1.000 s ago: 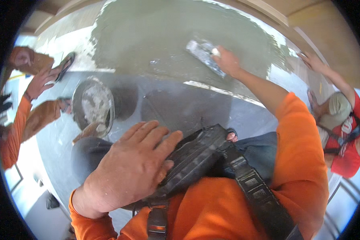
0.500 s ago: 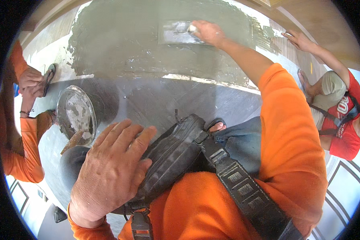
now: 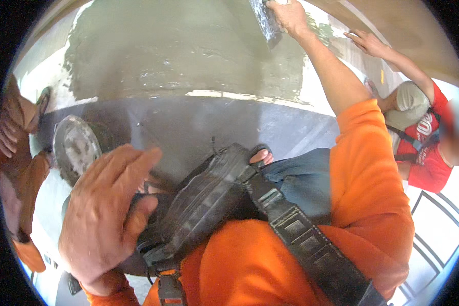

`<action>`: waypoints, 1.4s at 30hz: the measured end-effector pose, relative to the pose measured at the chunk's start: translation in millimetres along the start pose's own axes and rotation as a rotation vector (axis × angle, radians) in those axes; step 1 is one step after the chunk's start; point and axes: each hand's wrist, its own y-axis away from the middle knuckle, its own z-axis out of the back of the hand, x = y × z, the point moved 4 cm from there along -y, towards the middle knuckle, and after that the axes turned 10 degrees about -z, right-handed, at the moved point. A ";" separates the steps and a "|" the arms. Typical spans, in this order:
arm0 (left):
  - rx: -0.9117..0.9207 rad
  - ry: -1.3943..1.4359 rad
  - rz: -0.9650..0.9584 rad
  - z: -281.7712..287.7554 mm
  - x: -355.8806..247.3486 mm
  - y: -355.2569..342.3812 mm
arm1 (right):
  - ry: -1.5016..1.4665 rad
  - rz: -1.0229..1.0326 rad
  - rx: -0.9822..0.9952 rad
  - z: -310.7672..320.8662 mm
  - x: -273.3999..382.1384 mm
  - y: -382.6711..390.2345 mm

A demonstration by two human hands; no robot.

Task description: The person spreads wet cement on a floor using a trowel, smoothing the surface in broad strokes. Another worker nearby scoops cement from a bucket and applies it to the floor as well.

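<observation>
Wears a black bag (image 3: 201,191) low at the front, with contents hidden from view. Holds the left hand (image 3: 104,211) empty and loose just left of the bag, fingers slightly bent, thumb spread apart. Has, farther out on the left, a round bucket (image 3: 59,148), partly screened by that hand, with patchy pale grey residue inside; cannot tell how deep. Reaches out over a broad patch of grey mortar (image 3: 178,56) on the floor. Grasps a trowel (image 3: 263,21) there with the right hand (image 3: 291,19) closed on its handle, toward the patch's far right; points the blade's near end bodyward and slightly rightward, long axis running mostly away, far end cut off.
</observation>
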 end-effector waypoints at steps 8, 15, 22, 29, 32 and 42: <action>-0.041 -0.109 0.070 -1.0 0.3 -4.9 | 0.082 -0.370 -0.097 24.4 -69.8 77.1; -0.032 -0.046 -0.038 -1.6 -3.6 -13.6 | -0.334 -0.529 -0.110 16.7 -109.9 117.3; -0.036 -0.071 -0.063 -5.7 -3.1 -26.9 | -0.353 -0.535 -0.046 10.2 -110.2 134.2; 0.042 -0.002 -0.026 -6.9 -0.3 -47.4 | -0.433 -0.578 -0.032 14.7 -114.2 125.3; 0.015 -0.006 0.013 19.2 6.6 -41.8 | -0.395 -0.553 -0.041 7.2 -110.6 116.8; -0.404 1.008 0.236 -48.5 128.0 112.2 | -0.194 -0.509 0.221 -36.9 -24.0 57.4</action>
